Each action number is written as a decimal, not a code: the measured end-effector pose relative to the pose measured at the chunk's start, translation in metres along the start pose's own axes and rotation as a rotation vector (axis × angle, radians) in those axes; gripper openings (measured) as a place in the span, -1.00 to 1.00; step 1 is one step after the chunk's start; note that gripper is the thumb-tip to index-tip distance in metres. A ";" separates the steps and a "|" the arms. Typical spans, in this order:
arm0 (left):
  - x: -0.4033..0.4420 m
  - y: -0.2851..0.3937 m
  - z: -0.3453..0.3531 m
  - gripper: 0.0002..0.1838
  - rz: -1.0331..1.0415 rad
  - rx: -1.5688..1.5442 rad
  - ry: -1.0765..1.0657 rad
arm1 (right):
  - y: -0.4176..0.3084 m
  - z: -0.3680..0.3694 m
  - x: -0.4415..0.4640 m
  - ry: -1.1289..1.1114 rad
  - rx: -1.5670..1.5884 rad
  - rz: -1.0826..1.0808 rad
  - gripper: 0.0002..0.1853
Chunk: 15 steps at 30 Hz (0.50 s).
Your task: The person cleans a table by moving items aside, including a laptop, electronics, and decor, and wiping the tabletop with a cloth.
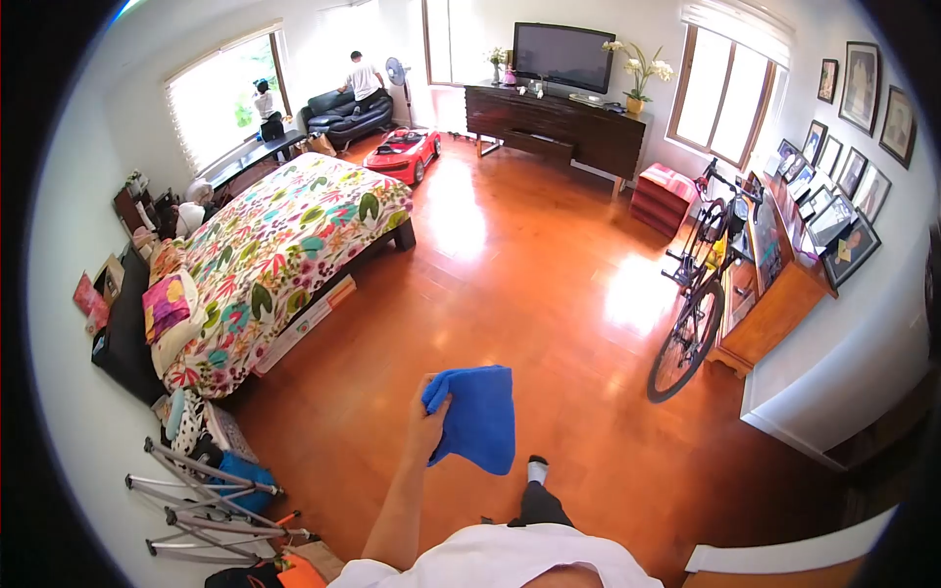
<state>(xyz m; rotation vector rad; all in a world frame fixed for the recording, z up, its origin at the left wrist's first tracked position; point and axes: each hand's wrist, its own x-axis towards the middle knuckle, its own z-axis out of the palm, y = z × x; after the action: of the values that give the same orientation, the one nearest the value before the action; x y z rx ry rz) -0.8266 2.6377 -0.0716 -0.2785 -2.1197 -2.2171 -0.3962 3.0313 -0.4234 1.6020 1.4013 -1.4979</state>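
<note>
My left hand (427,423) is closed on the left edge of a blue cloth (478,419), which looks folded and hangs out to the right of my fingers. The hand and cloth are in front of my body, above the shiny reddish wood floor (461,323). Below the cloth one of my feet shows, in a grey and dark sock (536,470). My right hand is out of the picture.
A bed with a floral cover (294,235) stands left; folding metal legs (211,500) lie nearer. A bicycle (691,304) leans by a wooden cabinet (774,304) at right. Behind are a red toy car (404,155), a TV console (549,122) and two people (365,78).
</note>
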 end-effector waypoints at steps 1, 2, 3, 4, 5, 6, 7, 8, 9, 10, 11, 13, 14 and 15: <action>0.024 -0.009 0.013 -0.83 0.016 0.023 -0.023 | -0.023 -0.006 0.010 -0.007 0.014 0.044 -0.76; 0.052 -0.015 0.028 -0.83 0.039 0.044 -0.044 | -0.051 -0.012 0.019 -0.016 0.024 0.073 -0.76; 0.078 -0.018 0.042 -0.83 0.023 0.045 -0.027 | -0.080 -0.020 0.028 -0.024 0.030 0.092 -0.75; 0.105 -0.020 0.056 -0.84 0.007 0.048 -0.010 | -0.113 -0.026 0.038 -0.034 0.031 0.097 -0.75; 0.130 -0.021 0.066 -0.84 -0.012 0.054 0.007 | -0.146 -0.032 0.048 -0.041 0.026 0.093 -0.75; 0.156 -0.022 0.072 -0.83 0.011 0.064 0.028 | -0.184 -0.038 0.061 -0.051 0.013 0.069 -0.74; 0.185 -0.023 0.077 -0.82 0.040 0.072 0.049 | -0.227 -0.042 0.076 -0.064 0.007 0.032 -0.73; 0.210 -0.025 0.081 -0.81 0.063 0.080 0.069 | -0.272 -0.046 0.093 -0.082 -0.011 -0.025 -0.73; 0.232 -0.020 0.086 -0.79 0.031 0.095 0.108 | -0.321 -0.051 0.118 -0.114 -0.034 -0.088 -0.72; 0.251 -0.008 0.091 -0.78 -0.004 0.107 0.149 | -0.373 -0.057 0.145 -0.225 -0.058 -0.146 -0.76; 0.272 -0.004 0.094 -0.76 -0.038 0.118 0.191 | -0.432 -0.043 0.169 -0.023 -0.306 -0.234 -0.72; 0.312 -0.033 0.087 -0.74 -0.046 0.118 0.248 | -0.565 -0.016 0.173 0.160 -0.877 -0.492 -0.76; 0.331 -0.051 0.081 -0.73 -0.048 0.119 0.277 | -0.617 0.007 0.186 0.287 -1.073 -0.938 -0.80; 0.351 -0.066 0.077 -0.74 -0.022 0.086 0.278 | -0.676 0.034 0.180 0.294 -0.984 -0.909 -0.80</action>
<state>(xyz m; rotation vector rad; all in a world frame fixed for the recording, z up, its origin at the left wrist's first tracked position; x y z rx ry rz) -1.1758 2.7462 -0.0728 0.0559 -2.0668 -2.0297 -1.0527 3.2748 -0.4237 0.5553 2.6644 -0.6380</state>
